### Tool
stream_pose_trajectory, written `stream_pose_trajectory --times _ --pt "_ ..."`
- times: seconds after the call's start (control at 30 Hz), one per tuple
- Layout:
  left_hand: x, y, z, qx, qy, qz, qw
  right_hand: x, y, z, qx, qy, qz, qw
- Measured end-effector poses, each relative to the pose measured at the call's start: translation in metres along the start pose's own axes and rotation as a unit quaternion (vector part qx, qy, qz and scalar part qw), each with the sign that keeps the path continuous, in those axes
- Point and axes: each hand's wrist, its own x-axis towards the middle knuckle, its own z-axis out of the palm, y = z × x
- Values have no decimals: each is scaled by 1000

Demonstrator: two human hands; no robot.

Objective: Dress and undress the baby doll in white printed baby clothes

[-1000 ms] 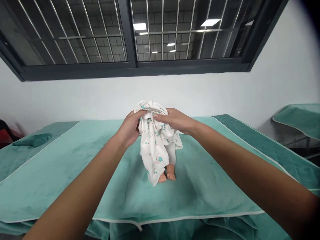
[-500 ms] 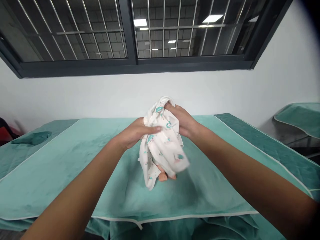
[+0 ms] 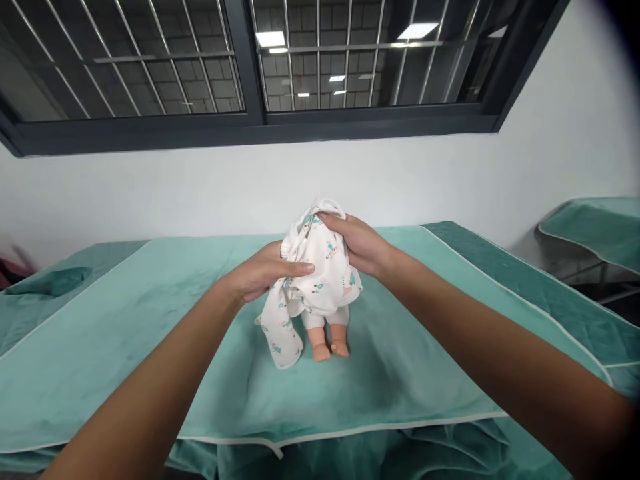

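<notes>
A white baby garment (image 3: 320, 280) with small teal prints is bunched in front of me, between both hands. My left hand (image 3: 267, 267) grips its left side, thumb lying across the front. At the upper right, my right hand (image 3: 357, 241) pinches the gathered neck area, with some fingers hidden by cloth. A doll (image 3: 320, 343) stands or sits behind the garment; only its bare feet and lower legs in white pants show. Its head and body are covered from view. One loose sleeve or leg of the garment hangs down at the left, near the bed cover.
A teal padded cover (image 3: 150, 320) with white piping spreads over the bed beneath the doll. Behind it rise a white wall (image 3: 210, 187) and a dark-framed window (image 3: 265, 127) with metal bars. Another teal-covered surface (image 3: 595, 230) stands at the right.
My left hand has shifted from the garment's top to its lower left side. The garment's front has swung and settled, and both doll legs now show beneath it.
</notes>
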Motion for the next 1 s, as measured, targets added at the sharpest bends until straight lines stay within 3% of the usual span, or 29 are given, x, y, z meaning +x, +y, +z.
stream_pose_trajectory --times 0.07,0.17,0.27,0.33,0.43,0.5,0.6,0.67,0.73,0.83,0.9,1.0 --pt "4 -2 2 -35 35 39 998 -1 5 1 36 7 9 999" --pt "14 -5 7 -126 138 135 973 -6 14 4 21 4 34 999" --pt "23 -6 10 -191 182 147 953 -11 22 3 -30 -55 89 994" --pt "25 -6 11 -215 163 128 954 -12 22 0 -36 -75 104 991" --pt "21 -7 12 -206 106 101 967 -9 14 -4 -3 -17 43 999" --pt "15 -7 10 -161 60 66 983 -7 6 -6 15 19 7 1000" --pt "8 -6 8 -69 -16 -2 997 -7 0 -10 28 7 19 999" --pt "9 -5 9 -52 -4 4 999 -10 2 -11 34 -14 23 999" --pt "12 -6 12 -79 57 57 994 -15 8 -11 27 -40 36 998" --pt "19 -8 18 -113 115 109 981 -20 18 -11 4 -85 109 990" --pt "21 -7 19 -105 118 107 982 -20 20 -10 7 -100 144 984" --pt "17 -2 14 -56 87 64 993 -16 17 -11 8 -91 126 988"
